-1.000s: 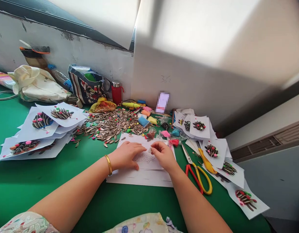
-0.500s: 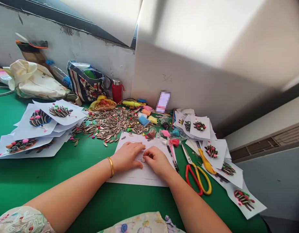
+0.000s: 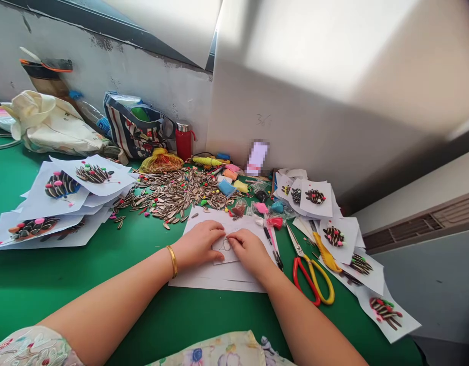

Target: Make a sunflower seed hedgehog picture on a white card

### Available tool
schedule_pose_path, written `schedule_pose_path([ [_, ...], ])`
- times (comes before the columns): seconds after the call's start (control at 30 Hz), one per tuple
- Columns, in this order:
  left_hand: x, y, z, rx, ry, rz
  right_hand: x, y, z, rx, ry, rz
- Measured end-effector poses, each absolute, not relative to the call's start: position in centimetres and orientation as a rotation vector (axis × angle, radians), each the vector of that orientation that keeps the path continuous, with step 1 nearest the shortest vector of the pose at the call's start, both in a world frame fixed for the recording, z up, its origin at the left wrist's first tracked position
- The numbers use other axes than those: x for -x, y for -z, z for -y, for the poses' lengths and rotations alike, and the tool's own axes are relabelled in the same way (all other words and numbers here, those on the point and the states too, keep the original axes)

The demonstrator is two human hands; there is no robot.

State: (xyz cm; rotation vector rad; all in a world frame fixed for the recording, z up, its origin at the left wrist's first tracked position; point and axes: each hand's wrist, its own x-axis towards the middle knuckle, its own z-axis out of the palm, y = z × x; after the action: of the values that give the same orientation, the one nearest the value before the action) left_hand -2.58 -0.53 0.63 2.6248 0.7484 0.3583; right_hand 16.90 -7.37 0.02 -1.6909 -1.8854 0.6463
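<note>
My left hand (image 3: 204, 241) lies flat with its fingers stretched out, holding down the left side of a small white paper (image 3: 223, 258) with a drawn curved outline. This paper rests on larger white sheets (image 3: 204, 282). My right hand (image 3: 252, 250) is closed in a pinch at the outline's upper right; what its fingertips hold, if anything, is too small to make out. Just right of it lie a black pen (image 3: 267, 233) and scissors (image 3: 309, 274) with one red and one yellow handle. Beyond the sheets spreads a heap of striped sunflower seeds (image 3: 177, 190).
Stacked papers with seed figures lie at left (image 3: 32, 206) and right (image 3: 404, 328). A yellow-handled tool (image 3: 323, 251) rests beside the scissors. Colourful clay packets (image 3: 226, 188), a red flask (image 3: 184, 142), a striped bag (image 3: 135, 127) and a blurred phone (image 3: 257, 157) stand along the wall.
My left thumb has drawn back to the left and my right hand has shifted slightly right, so more of the small paper's outline shows. The view has tilted a little.
</note>
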Motion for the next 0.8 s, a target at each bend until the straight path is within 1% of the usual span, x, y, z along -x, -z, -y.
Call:
schedule_pose_path([
  [0.2, 3.3, -1.0, 0.8, -2.672, -0.341, -0.669, -17.9, -0.3, 8.1, 1.639, -0.729, 1.852],
  [0.5, 3.4, -0.9, 1.1, -2.687, -0.36, -0.624, -17.3, -0.2, 9.8, 1.67, -0.515, 1.956],
  [0.8, 3.3, -0.9, 1.1, -2.737, -0.351, -0.627, -17.0, -0.3, 9.7, 1.571, -0.547, 2.018],
])
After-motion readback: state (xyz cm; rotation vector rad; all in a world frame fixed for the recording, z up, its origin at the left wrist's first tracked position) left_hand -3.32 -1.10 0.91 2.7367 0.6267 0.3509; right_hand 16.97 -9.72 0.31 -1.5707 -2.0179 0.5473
